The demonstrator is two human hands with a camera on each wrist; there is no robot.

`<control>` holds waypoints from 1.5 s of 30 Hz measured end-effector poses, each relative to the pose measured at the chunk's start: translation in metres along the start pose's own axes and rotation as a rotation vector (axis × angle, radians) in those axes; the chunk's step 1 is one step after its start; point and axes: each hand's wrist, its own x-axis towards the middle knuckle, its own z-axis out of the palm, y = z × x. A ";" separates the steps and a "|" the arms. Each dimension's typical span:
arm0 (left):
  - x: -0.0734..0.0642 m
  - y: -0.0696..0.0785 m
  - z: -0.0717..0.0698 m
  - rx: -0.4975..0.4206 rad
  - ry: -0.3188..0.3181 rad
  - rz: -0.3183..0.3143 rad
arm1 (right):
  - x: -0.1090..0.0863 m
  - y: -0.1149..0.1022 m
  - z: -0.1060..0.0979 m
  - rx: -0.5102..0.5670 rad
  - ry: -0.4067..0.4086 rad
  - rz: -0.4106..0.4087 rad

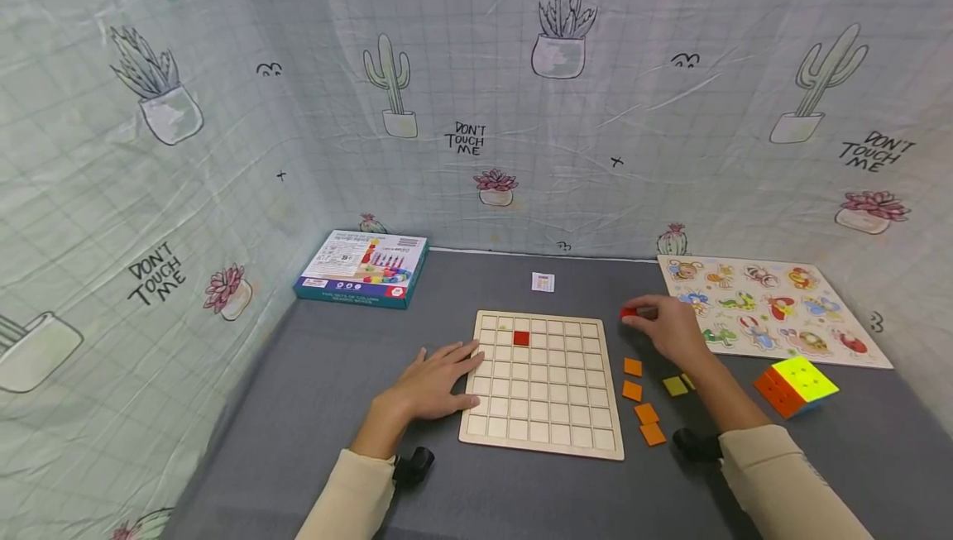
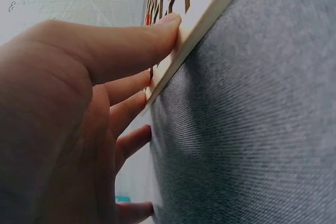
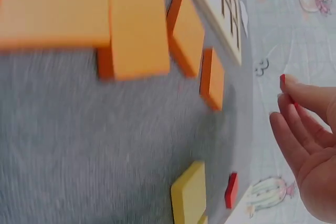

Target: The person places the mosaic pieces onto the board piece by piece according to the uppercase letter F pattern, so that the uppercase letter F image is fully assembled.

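A wooden grid board [image 1: 543, 451] lies on the dark grey table, with one red square tile [image 1: 521, 339] in a cell of its second row. My left hand [image 1: 428, 383] rests on the board's left edge with fingers spread; in the left wrist view the thumb [image 2: 152, 38] touches the rim. Beyond the board's right side, my right hand [image 1: 673, 332] pinches a red tile [image 3: 283, 83] between thumb and fingers, above the table. Several orange tiles [image 1: 632, 391] and two yellow tiles [image 1: 675, 386] lie nearer. Another red tile [image 3: 231, 190] lies flat in the right wrist view.
A boxed game [image 1: 365, 267] sits at the back left. A small printed card [image 1: 543, 282] lies behind the board. At the right are an insect picture board [image 1: 774, 308] and a colourful puzzle cube [image 1: 797, 385]. A printed curtain [image 1: 447, 93] hangs behind the table.
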 end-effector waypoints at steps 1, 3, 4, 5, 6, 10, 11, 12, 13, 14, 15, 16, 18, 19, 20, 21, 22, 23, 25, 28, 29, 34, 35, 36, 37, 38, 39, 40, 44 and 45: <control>0.000 0.000 0.000 -0.005 0.000 0.002 | 0.000 -0.002 0.001 0.018 0.003 -0.006; 0.000 -0.001 -0.001 -0.017 -0.001 0.007 | 0.001 -0.005 0.004 0.049 -0.007 -0.017; 0.000 -0.002 -0.001 -0.023 -0.003 0.006 | 0.001 -0.007 0.007 0.056 -0.014 -0.024; 0.000 -0.003 0.000 -0.030 0.000 0.010 | 0.001 -0.010 0.009 0.064 -0.026 -0.029; 0.001 -0.004 0.000 -0.038 0.001 0.013 | 0.001 -0.013 0.011 0.073 -0.040 -0.035; 0.001 -0.006 -0.001 -0.063 0.002 0.020 | 0.000 -0.030 0.024 0.099 -0.095 -0.053; 0.001 -0.006 -0.001 -0.067 0.004 0.024 | -0.001 -0.034 0.027 0.108 -0.108 -0.058; 0.001 -0.006 -0.001 -0.071 0.004 0.026 | -0.001 -0.038 0.030 0.110 -0.118 -0.065; 0.001 -0.006 -0.001 -0.072 0.006 0.029 | -0.002 -0.041 0.034 0.113 -0.126 -0.072; 0.001 -0.006 -0.001 -0.068 0.008 0.034 | -0.002 -0.045 0.037 0.111 -0.132 -0.082; 0.001 -0.006 -0.001 -0.067 0.009 0.037 | -0.003 -0.048 0.040 0.115 -0.144 -0.089; 0.002 -0.007 0.000 -0.067 0.011 0.040 | -0.003 -0.051 0.043 0.110 -0.150 -0.100; 0.002 -0.007 0.000 -0.065 0.011 0.043 | -0.003 -0.058 0.049 0.098 -0.159 -0.134; 0.002 -0.007 0.000 -0.062 0.011 0.043 | -0.002 -0.061 0.052 0.100 -0.162 -0.143; 0.003 -0.007 0.000 -0.061 0.010 0.043 | -0.002 -0.063 0.055 0.097 -0.164 -0.152; 0.003 -0.006 -0.001 -0.064 0.009 0.044 | -0.002 -0.066 0.058 0.094 -0.167 -0.157; 0.003 -0.006 -0.001 -0.064 0.008 0.044 | -0.001 -0.068 0.060 0.091 -0.167 -0.162; 0.003 -0.006 -0.001 -0.064 0.007 0.043 | -0.001 -0.071 0.062 0.096 -0.169 -0.165; 0.004 -0.005 -0.002 -0.062 0.005 0.042 | 0.001 -0.075 0.066 0.102 -0.172 -0.159; 0.005 -0.005 -0.001 -0.055 0.001 0.041 | 0.002 -0.079 0.070 0.102 -0.182 -0.155; 0.005 -0.005 -0.001 -0.053 0.001 0.040 | 0.002 -0.080 0.071 0.099 -0.186 -0.155; 0.005 -0.005 -0.001 -0.052 0.002 0.036 | 0.004 -0.084 0.074 0.061 -0.194 -0.139; 0.005 -0.005 -0.001 -0.053 0.002 0.036 | 0.004 -0.085 0.075 0.052 -0.193 -0.134; 0.005 -0.005 -0.001 -0.053 0.003 0.036 | 0.005 -0.085 0.076 0.044 -0.193 -0.127; 0.005 -0.005 -0.001 -0.052 0.003 0.036 | 0.005 -0.086 0.076 0.041 -0.193 -0.115; 0.005 -0.004 -0.002 -0.051 0.002 0.037 | 0.006 -0.086 0.076 0.036 -0.192 -0.107; 0.005 -0.004 -0.002 -0.051 0.002 0.038 | 0.006 -0.087 0.077 0.034 -0.193 -0.099; 0.005 -0.004 -0.002 -0.051 0.002 0.038 | 0.006 -0.088 0.078 0.032 -0.194 -0.096; 0.005 -0.004 -0.003 -0.053 0.005 0.041 | 0.008 -0.091 0.079 0.027 -0.195 -0.067; 0.005 -0.004 -0.003 -0.054 0.006 0.041 | 0.008 -0.091 0.080 0.024 -0.196 -0.068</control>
